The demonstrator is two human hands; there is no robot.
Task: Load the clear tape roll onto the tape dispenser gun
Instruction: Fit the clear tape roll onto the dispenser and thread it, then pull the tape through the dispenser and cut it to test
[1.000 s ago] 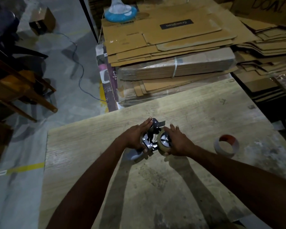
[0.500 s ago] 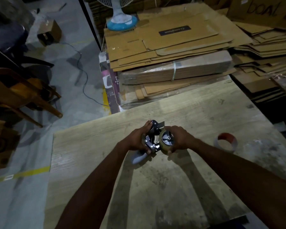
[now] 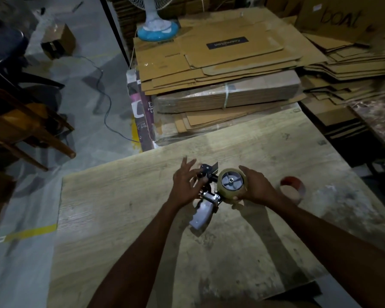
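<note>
The tape dispenser gun (image 3: pixel 206 196) lies over the wooden table (image 3: pixel 120 207), its pale grey handle pointing toward me and its black metal head away. The clear tape roll (image 3: pixel 231 185) sits on the gun's grey spoked hub, at the right of the gun. My right hand (image 3: pixel 257 185) wraps around the roll's right side, thumb under it. My left hand (image 3: pixel 186 182) is at the left of the gun's head with fingers spread, touching the frame near the roller; part of the frame is hidden behind it.
A second tape roll with a red and white core (image 3: pixel 292 189) lies on the table right of my hands. Beyond the table's far edge are stacks of flattened cardboard (image 3: pixel 220 63) and a fan base (image 3: pixel 157 30). Wooden chairs (image 3: pixel 20 130) stand at the left.
The gun has turned so the hub and roll face up toward me. My left hand has opened its fingers from a grip on the frame. The camera has tilted slightly.
</note>
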